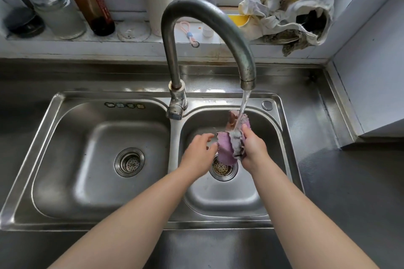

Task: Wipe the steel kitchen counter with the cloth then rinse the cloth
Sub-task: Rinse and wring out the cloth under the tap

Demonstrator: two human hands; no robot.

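The rinse is the step in hand, judging by the running water and the cloth [231, 144] held under it over the right basin [271, 129] of the steel sink. The right hand [253, 148] grips the cloth, fingers curled round its bunched right edge, while the left hand [201, 148] sits just beside it with fingers loosely spread; its fingertips reach toward the cloth's left fold, and whether they touch or pinch it cannot be told. To do this well, I would keep the bundle directly below the tap [248, 76] so the stream [243, 107] runs through the fabric instead of glancing off 1 face, open the folds with the free hand so the inner layers get flushed, then squeeze and turn the cloth so both faces meet the water. Holding it low above the drain [223, 169] should limit splash onto the counter [349, 181], which would otherwise need wiping again. The cloth is 2-toned: a soft purple face and a grey, fuzzy one with a darker, soiled-looking patch near the lower edge. It is crumpled into a loose roll, its upper end rising behind the stream and its lower end hanging close above the drain, clear of the basin floor as far as can be seen. It looks wet and limp, so it should wring easily. The left basin [65, 137] holds nothing but its own strainer [129, 162].
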